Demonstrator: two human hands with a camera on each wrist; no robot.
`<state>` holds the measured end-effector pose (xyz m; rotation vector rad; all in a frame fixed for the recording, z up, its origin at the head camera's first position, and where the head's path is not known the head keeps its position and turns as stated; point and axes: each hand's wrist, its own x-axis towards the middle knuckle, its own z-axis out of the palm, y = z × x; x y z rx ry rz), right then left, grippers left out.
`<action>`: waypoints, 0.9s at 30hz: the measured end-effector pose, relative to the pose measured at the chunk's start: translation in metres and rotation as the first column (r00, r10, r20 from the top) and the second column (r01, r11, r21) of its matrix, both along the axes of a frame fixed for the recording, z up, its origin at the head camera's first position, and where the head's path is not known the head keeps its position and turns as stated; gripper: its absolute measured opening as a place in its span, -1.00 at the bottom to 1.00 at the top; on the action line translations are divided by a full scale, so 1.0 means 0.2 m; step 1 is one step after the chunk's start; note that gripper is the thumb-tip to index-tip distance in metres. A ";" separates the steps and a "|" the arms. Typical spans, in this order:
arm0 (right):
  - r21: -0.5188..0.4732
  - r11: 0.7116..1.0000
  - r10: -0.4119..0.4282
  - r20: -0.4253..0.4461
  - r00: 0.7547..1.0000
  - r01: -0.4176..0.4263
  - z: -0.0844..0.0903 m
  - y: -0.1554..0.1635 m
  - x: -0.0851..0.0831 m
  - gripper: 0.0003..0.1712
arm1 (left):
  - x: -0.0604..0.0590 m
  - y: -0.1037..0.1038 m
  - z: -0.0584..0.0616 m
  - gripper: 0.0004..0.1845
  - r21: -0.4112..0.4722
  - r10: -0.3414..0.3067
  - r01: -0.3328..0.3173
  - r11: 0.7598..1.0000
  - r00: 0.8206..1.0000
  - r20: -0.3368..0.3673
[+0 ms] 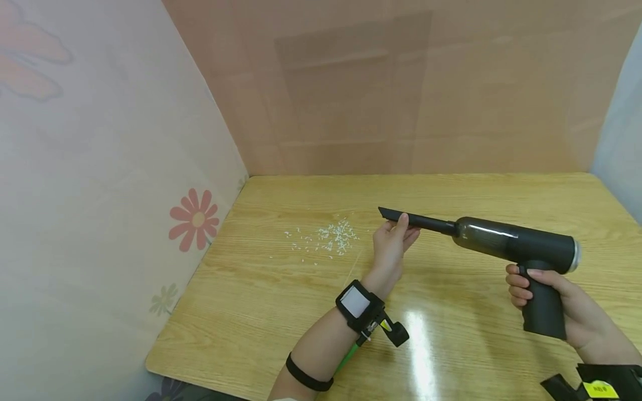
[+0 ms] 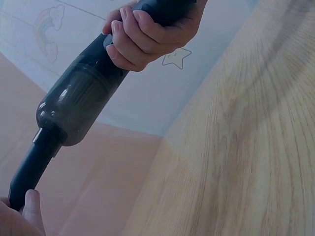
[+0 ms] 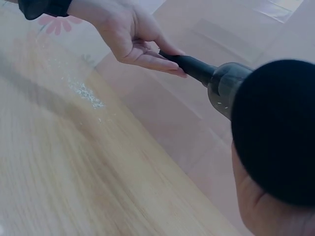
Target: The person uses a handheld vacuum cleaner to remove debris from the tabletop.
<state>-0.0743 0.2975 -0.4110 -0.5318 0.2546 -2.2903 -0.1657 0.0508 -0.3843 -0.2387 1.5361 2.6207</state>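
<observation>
A black handheld vacuum cleaner (image 1: 516,240) with a smoky clear dust cup is held above the table, its nozzle pointing left. My right hand (image 1: 567,303) grips its handle (image 1: 544,306), fingers wrapped around the front. With thumb and fingers my left hand (image 1: 391,245) pinches the slim crevice nozzle (image 1: 426,221) near its slanted tip. In the left wrist view the nozzle (image 2: 32,169) is seated in the end of the dust cup (image 2: 74,105). Small white scraps (image 1: 338,236) lie scattered on the wood, left of the left hand; the right wrist view also shows these scraps (image 3: 86,93).
The wooden table (image 1: 251,312) has a rounded front left corner. A pale wall with flower prints (image 1: 195,220) borders it on the left, and a pinkish-brown covering (image 1: 351,111) stands along its back edge. Light glares off the table in front.
</observation>
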 end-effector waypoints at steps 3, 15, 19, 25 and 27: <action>0.033 0.999 -0.033 -0.008 0.999 0.034 -0.05 0.03 0.00 -0.18 | 0.01 0.01 0.00 -0.75 0.002 0.000 0.000 1.000 1.000 0.008; 0.090 0.993 -0.079 0.032 0.996 0.075 -0.08 0.07 0.15 -0.16 | 0.11 0.08 -0.11 -0.74 0.008 -0.009 0.008 1.000 0.993 0.114; 0.112 0.994 -0.035 0.127 0.991 0.021 -0.12 0.10 0.23 -0.16 | 0.18 0.10 -0.17 -0.73 0.004 -0.026 0.026 1.000 0.989 0.147; 0.138 0.990 0.023 0.142 0.990 -0.042 -0.22 0.11 0.33 -0.18 | 0.26 0.15 -0.27 -0.73 0.001 -0.047 0.047 0.999 0.975 0.217; 0.159 0.986 0.026 0.134 0.991 -0.047 -0.25 0.11 0.36 -0.17 | 0.28 0.16 -0.29 -0.72 -0.002 -0.043 0.045 0.999 0.967 0.250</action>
